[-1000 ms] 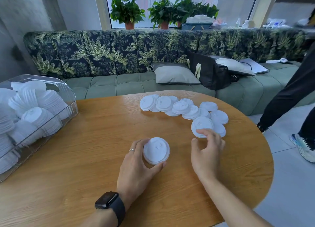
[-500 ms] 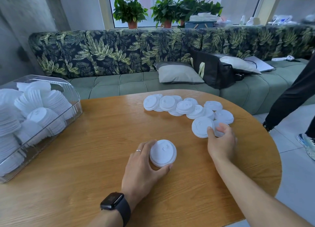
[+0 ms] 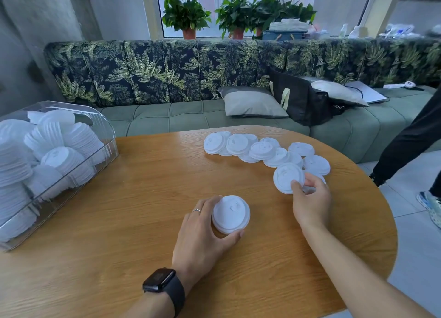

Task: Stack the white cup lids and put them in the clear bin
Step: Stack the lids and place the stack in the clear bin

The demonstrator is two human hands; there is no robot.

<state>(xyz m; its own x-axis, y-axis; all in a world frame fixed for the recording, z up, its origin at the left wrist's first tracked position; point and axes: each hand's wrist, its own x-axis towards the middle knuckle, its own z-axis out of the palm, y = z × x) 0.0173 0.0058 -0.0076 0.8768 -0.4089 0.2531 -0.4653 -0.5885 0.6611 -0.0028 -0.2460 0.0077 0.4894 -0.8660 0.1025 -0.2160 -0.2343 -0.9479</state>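
Currently, the task is well advanced but not complete. At the far left, the clear bin (image 3: 105, 136) sits on the wooden table (image 3: 143, 222) and already holds many stacked white lids (image 3: 57, 157), packed in several leaning columns; judge this as the bulk of the work done.

Moving toward the centre, your left hand (image 3: 202, 236) rests on the table with its fingers and thumb curled around a short stack of lids (image 3: 231, 214). The thumb presses the near edge and the fingers wrap the far side, so the stack is held steady. This stack is not yet in the bin and stands well apart from it.

To the right, a row of loose lids (image 3: 260, 149) lies overlapping across the far part of the table, roughly a dozen, the exact count unclear. Your right hand (image 3: 310, 198) is at the near end of this row. Its thumb and fingertips pinch the edge of the nearest lid (image 3: 286, 176), which is tilted slightly off the surface.

Remaining work, as judged: add this lid to the held stack, gather the loose lids likewise, then carry the stack left into the bin.
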